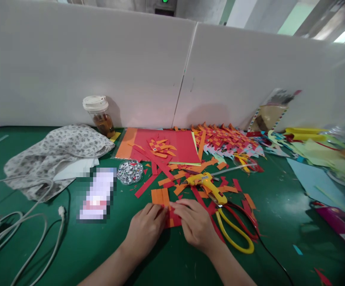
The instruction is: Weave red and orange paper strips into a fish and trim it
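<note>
Orange and red paper strips point(160, 196), partly interlaced, lie on the green table between my hands. My left hand point(149, 224) has its fingers bent together on the left edge of the strips, pressing or holding them. From the right, my right hand point(194, 224) reaches over the red part with its fingertips on the paper; its thumb is hidden. Just beyond my right hand rests a yellow glue gun point(208, 186). Scissors point(234, 236) with yellow and red handles lie beside it, among cut paper scraps.
Red paper sheets point(187, 145) carry a small orange woven piece. Woven red-orange pieces point(226, 137) are heaped behind. A round case point(130, 172), a blurred phone point(97, 194), a cup point(99, 115), patterned cloth point(56, 151) and white cables point(45, 222) are left. A purple object point(339, 226) lies right.
</note>
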A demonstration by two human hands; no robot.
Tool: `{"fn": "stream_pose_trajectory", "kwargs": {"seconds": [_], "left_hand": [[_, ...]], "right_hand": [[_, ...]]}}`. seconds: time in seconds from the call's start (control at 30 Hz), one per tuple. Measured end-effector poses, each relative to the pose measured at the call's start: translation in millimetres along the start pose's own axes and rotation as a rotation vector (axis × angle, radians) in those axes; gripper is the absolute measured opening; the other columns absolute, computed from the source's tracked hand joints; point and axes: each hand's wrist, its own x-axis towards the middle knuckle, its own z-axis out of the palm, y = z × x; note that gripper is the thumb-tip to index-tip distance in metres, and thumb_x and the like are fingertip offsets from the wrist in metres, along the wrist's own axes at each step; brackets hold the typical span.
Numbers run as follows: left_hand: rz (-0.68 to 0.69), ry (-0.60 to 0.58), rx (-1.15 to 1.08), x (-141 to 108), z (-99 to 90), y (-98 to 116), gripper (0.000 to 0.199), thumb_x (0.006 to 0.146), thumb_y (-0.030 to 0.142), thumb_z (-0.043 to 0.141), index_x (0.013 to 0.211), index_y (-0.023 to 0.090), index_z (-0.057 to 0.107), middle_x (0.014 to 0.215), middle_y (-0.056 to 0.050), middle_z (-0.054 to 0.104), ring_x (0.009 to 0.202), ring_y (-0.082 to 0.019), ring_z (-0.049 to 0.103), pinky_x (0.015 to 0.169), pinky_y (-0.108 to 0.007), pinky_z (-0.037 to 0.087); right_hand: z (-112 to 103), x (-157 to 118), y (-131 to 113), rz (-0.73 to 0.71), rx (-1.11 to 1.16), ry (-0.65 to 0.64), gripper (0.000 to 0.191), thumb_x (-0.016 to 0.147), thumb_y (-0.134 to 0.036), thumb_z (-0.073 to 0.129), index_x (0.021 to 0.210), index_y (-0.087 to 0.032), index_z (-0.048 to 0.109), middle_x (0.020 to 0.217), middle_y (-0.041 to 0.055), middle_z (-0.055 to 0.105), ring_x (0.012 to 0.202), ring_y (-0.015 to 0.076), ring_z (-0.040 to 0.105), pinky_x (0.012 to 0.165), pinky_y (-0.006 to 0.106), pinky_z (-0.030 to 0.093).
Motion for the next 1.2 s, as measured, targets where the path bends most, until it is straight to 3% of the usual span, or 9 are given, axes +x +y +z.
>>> {"fn": "stream_pose_trajectory", "kwargs": {"seconds": [0.3,0.93,1.1,1.2], "left_hand": [[-0.026,-0.100,0.079,2.7,-2.0,3.5,0.027,0.086,0.017,0.051,0.113,0.015,0.056,0.090,-0.005,0.061,0.079,-0.018,0.057,0.061,-0.029,0.054],[-0.023,-0.103,0.100,3.3,-1.3,4.6,0.025,0.084,0.014,0.052,0.109,0.015,0.056,0.091,-0.005,0.060,0.079,-0.019,0.057,0.059,-0.029,0.052],[-0.041,-0.079,0.095,3.3,0.3,4.3,0.025,0.086,0.014,0.048,0.110,0.015,0.055,0.089,-0.005,0.060,0.078,-0.018,0.056,0.060,-0.028,0.051],[-0.029,-0.074,0.112,3.4,0.2,3.9,0.030,0.087,0.015,0.047,0.116,0.013,0.051,0.090,-0.006,0.059,0.079,-0.018,0.056,0.063,-0.029,0.050]], "right_hand": [[3.9,1.2,0.4,0.048,-0.058,-0.156,0.039,0.081,-0.005,0.035,0.110,-0.015,0.059,0.100,0.0088,0.067,0.098,0.0223,0.056,0.079,0.038,0.047],[7.1,0.5,1.6,0.133,-0.018,-0.241,0.043,0.078,-0.004,0.036,0.114,-0.015,0.056,0.104,0.0095,0.065,0.104,0.0247,0.052,0.085,0.042,0.044],[8.7,-0.4,2.2,0.134,-0.020,-0.228,0.043,0.076,-0.003,0.038,0.113,-0.015,0.056,0.102,0.0090,0.065,0.104,0.0241,0.052,0.085,0.042,0.044],[8.1,-0.8,2.7,0.121,-0.028,-0.135,0.039,0.076,-0.002,0.037,0.105,-0.016,0.059,0.098,0.0084,0.067,0.099,0.0233,0.055,0.082,0.041,0.046]]}}
